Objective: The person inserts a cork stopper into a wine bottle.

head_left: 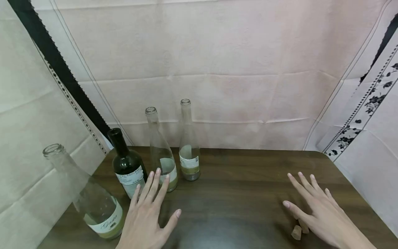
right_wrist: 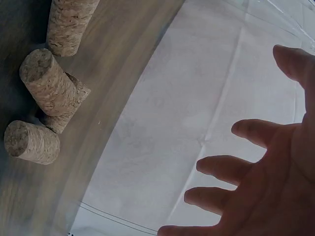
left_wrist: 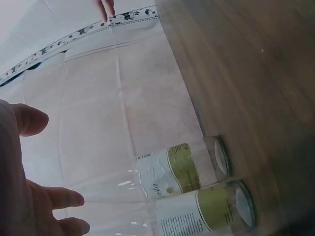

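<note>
My left hand (head_left: 146, 216) hovers over the table with its fingers spread and nothing in its grasp. Beyond its fingertips stand a dark green wine bottle (head_left: 128, 166) and a clear bottle (head_left: 161, 148), both partly behind the fingers. Another clear bottle (head_left: 188, 152) is slightly farther back, and a larger clear bottle (head_left: 99, 207) stands left of the hand. All bear labels and have uncorked mouths. On the right, my right hand (head_left: 324, 214), fingers apart, holds nothing above several corks (head_left: 296, 232). In the right wrist view the corks (right_wrist: 49, 83) lie loosely, one leaning on another.
The brown wooden table (head_left: 236, 193) has cloth screens on three sides. A pale back cloth (head_left: 217, 69) hangs behind its far edge. The right cloth has a black floral border (head_left: 345, 138); a black strip (head_left: 59, 62) runs down the left corner.
</note>
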Available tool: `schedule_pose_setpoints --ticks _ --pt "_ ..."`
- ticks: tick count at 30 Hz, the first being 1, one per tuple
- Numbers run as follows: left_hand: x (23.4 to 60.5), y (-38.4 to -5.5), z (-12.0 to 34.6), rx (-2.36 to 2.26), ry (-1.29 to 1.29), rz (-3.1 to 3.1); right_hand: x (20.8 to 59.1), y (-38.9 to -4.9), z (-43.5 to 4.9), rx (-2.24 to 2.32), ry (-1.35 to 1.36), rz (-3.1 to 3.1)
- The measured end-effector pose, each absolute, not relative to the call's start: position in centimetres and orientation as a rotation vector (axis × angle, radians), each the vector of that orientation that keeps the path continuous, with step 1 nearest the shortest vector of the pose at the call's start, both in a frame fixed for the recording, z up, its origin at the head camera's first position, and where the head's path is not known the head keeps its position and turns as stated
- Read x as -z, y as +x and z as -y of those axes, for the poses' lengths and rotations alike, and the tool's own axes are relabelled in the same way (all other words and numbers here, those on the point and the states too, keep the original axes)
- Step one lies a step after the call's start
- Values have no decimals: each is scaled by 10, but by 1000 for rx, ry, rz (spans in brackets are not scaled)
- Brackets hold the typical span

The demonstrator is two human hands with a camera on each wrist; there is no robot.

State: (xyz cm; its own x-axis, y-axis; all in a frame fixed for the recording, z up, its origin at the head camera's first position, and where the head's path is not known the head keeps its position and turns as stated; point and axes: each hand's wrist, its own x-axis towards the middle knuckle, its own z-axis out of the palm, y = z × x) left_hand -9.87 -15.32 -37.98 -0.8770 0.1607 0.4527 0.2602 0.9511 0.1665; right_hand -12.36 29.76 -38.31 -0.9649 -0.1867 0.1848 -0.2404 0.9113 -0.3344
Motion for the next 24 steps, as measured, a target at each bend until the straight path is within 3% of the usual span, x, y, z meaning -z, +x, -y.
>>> schedule_pose_setpoints --ticks 15,24 --pt "368 -93 183 668 -442 1902 395 -128 -320 -432 206 2974" --pt "337 -98 199 742 -96 1428 407 -136 -337 -445 144 3007"
